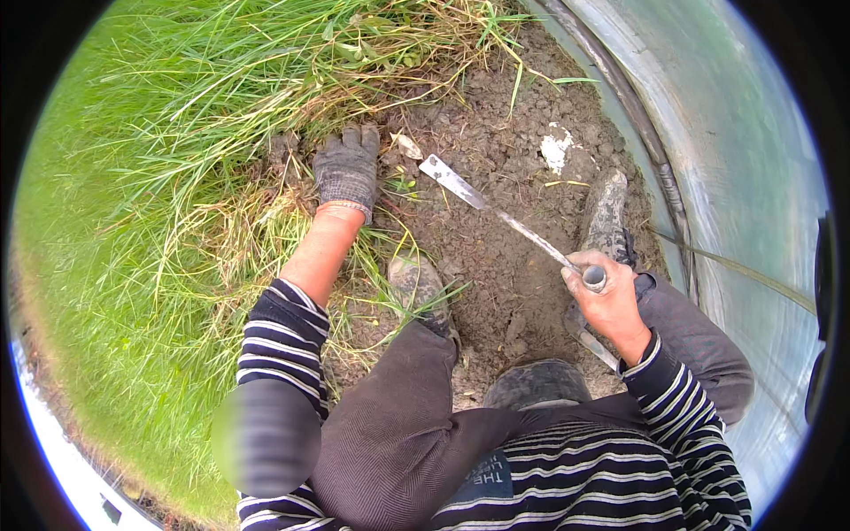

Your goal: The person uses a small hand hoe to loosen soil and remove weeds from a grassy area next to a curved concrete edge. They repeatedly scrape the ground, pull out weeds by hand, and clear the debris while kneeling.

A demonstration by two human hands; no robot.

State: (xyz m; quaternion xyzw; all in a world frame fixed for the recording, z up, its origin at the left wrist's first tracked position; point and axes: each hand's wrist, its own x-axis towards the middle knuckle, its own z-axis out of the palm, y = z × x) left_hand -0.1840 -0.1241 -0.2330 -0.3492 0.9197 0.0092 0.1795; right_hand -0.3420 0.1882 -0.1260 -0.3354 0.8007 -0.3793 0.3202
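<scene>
My left hand (346, 166), in a grey knit glove, reaches down to the base of the grass at the edge of the bare soil. Its fingertips are partly hidden, and whether they grip any stems cannot be made out. My bare right hand (609, 295) is closed around the handle of a hand weeding hoe (528, 232), whose round end shows above the fist. A thin metal shank runs from there to a flat, soil-specked blade (453, 180), pointing towards the gloved hand. Just beyond the blade tip lies a small pale scrap (406, 146).
Tall green grass (133, 199) fills the left, with bent and dry stems along the soil (491, 285). Translucent plastic sheeting (737, 166) curves up on the right, crossed by a strap (744, 269). White crumbs (556, 149) lie ahead. Two muddy boots (415, 282) stand beneath me.
</scene>
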